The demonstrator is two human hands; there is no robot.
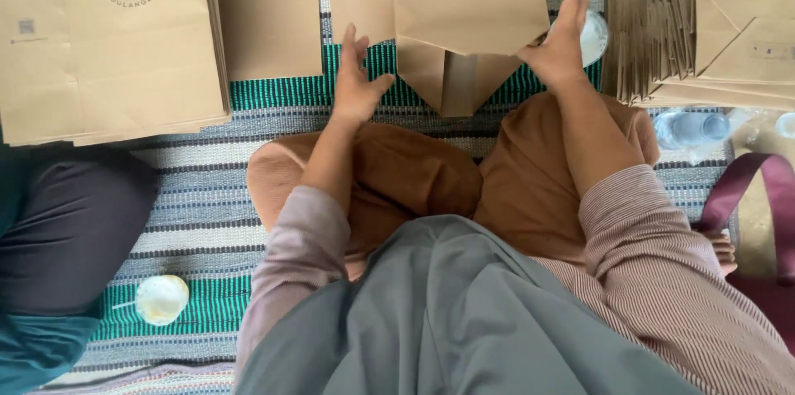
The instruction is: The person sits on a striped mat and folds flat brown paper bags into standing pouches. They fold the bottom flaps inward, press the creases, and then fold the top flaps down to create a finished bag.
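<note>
A flat brown paper bag point(464, 22) lies on the striped mat in front of my crossed legs, its folded bottom flap pointing toward me. My left hand point(356, 80) rests at the bag's left edge with fingers apart, touching or just beside the paper. My right hand point(563, 31) is raised at the bag's right edge, fingers stretched upward and palm turned toward the bag. Neither hand closes around anything.
A thick stack of brown bags point(99, 39) lies at the left, another bag point(265, 14) beside it, and a fanned pile point(712, 39) at the right. A plastic bottle point(691, 128), a small round cup point(161, 300), a maroon strap point(758, 188) and another person's dark leg point(66, 229) surround me.
</note>
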